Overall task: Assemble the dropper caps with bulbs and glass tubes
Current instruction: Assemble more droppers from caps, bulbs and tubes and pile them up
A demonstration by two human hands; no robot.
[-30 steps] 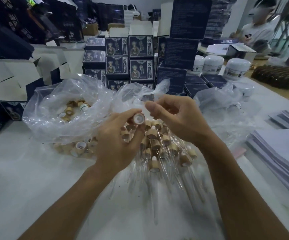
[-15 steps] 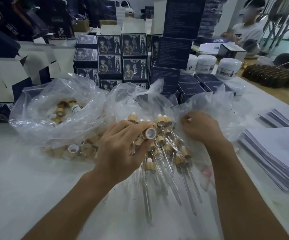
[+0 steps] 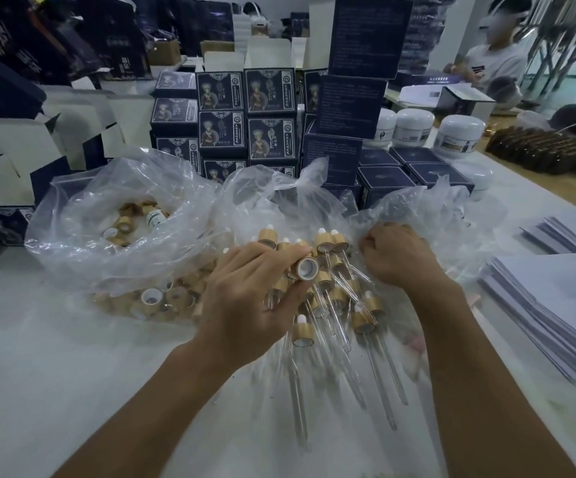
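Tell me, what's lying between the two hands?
In the head view, finished droppers with bamboo caps and glass tubes lie piled between the left hand and the right hand.

The dropper caps were tan, wood-grained, topped with white bulbs; the cap in the left hand showed a white lining. The glass tubes and plastic bags were clear. The stacked boxes were dark navy, printed with pale figure illustrations and round emblems. The jars were white, the table off-white, the paper stack pale lavender-grey.
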